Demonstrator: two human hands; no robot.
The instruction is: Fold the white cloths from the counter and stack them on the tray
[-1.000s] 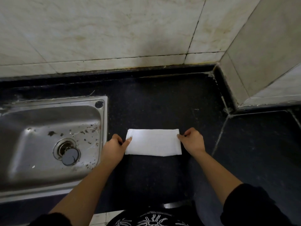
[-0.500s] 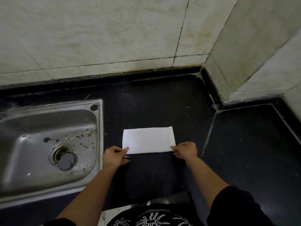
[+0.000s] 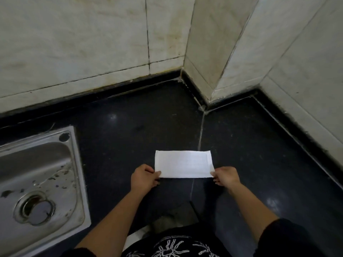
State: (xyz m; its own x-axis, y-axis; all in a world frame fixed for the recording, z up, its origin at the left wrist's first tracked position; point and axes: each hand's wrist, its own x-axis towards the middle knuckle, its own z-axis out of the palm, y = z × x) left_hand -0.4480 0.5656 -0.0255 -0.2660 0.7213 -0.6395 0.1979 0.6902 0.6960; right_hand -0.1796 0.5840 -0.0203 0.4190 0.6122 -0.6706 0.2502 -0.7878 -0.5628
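A white cloth, folded into a flat rectangle, lies on the black counter. My left hand pinches its near left corner. My right hand pinches its near right corner. Both hands sit at the cloth's near edge with fingers curled. No tray is in view.
A steel sink with a round drain and dark specks fills the left side. Tiled walls close the back, and a wall corner juts out at the right. A counter seam runs under the cloth.
Both hands slid from the cloth's side edges down to its near corners and now pinch them. The camera view swung right, so the sink shifted left and the cloth now lies over the seam.
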